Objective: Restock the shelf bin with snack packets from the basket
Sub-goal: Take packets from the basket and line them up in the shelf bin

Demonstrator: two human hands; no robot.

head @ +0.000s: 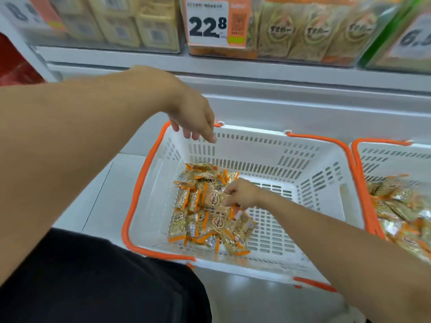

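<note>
From the head camera, the right hand (240, 194) reaches down into the white basket (268, 145), fingers curled into the heap of snack packets (205, 210) and pinching at least one near the top of the pile. The left hand (196, 120) hangs released over the far left corner of the basket, fingers loose and holding nothing. The packets sit bunched on the left half of the basket floor; the right half is bare. The shelf bin (310, 36) of matching packets stands above, beside the price tag (215, 22).

To do this step well, it looks best to gather several packets in one grip, closing the fingers under them so none slips, and to bring the free left hand in to scoop as well.

The basket walls are high, so the lift should go straight up before turning toward the shelf. A second basket (396, 155) touches the right rim; open room lies above and to the left.
</note>
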